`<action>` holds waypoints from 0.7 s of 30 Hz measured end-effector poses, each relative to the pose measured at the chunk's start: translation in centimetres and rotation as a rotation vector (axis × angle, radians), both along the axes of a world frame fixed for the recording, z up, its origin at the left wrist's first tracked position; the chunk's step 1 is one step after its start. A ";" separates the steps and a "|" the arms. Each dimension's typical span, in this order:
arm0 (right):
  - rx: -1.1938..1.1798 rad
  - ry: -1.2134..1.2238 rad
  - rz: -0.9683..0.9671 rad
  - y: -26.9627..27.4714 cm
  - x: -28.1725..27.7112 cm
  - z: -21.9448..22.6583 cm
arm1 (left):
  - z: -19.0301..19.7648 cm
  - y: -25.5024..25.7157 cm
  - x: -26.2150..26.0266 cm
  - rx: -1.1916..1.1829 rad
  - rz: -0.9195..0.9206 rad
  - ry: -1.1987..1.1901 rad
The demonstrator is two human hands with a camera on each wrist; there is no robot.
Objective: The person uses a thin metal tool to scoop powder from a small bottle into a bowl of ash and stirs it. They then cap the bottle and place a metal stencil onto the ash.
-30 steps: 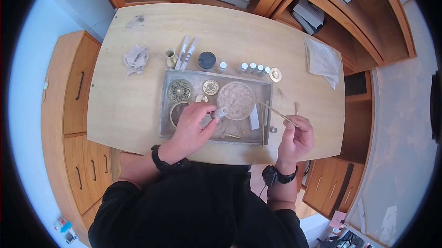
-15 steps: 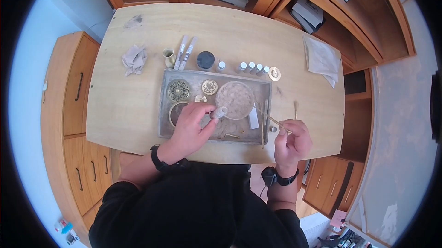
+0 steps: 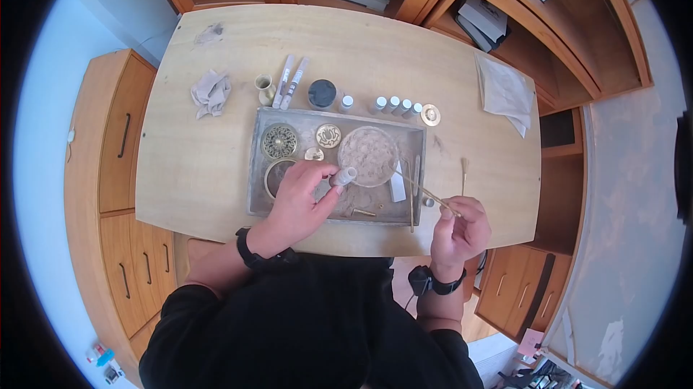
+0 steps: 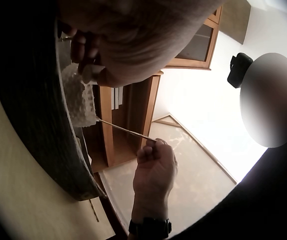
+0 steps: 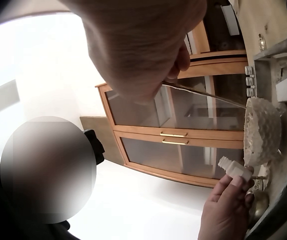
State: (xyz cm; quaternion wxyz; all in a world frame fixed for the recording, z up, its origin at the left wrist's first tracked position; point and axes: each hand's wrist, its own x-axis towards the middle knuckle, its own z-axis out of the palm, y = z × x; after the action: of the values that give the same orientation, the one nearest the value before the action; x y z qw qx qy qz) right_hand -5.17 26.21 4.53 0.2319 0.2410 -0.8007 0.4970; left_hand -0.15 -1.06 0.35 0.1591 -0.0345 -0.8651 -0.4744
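Observation:
My left hand (image 3: 299,194) grips a small uncapped bottle (image 5: 237,170) between thumb and fingers, its threaded neck tilted up beside the bowl. The bowl (image 5: 263,130) is of bumpy clear glass, filled with greyish-brown powder, and stands in a grey tray (image 3: 401,213). On the right, my right hand (image 3: 462,228) pinches a thin brass stick (image 3: 431,196) near its rear end. The stick's far tip lies right at the bowl's right rim. Left of the bowl are an openwork brass lid (image 3: 280,142), a round brass piece (image 3: 328,135) and a brass ring-shaped container (image 3: 271,181), partly behind my left hand.
A white block (image 3: 397,185) and thin rods (image 3: 412,205) lie at the tray's right side. Behind the tray stand several capped vials (image 3: 395,103), a dark round jar (image 3: 322,93), a brass vase (image 3: 265,88) and two tubes (image 3: 294,84). A brush (image 3: 464,166) lies to the right.
The brass stick's tip has shifted slightly left, onto the bowl's right rim, as my right hand moved a little. My left hand keeps the bottle in the same place.

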 end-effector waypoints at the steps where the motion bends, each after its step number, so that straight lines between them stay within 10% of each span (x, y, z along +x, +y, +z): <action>1: -0.018 0.002 0.007 0.0 0.0 -0.2 | 0.0 0.0 0.0 -0.002 0.002 0.001; 21: -0.293 -0.202 -0.002 -0.4 0.9 -2.2 | 0.0 0.1 0.0 -0.017 0.011 0.011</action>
State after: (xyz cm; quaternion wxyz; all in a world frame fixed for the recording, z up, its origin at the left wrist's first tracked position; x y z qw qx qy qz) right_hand -4.31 25.82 2.37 0.1835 0.1526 -0.7392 0.6298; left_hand -0.14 -0.99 0.32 0.1662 -0.0338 -0.8685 -0.4658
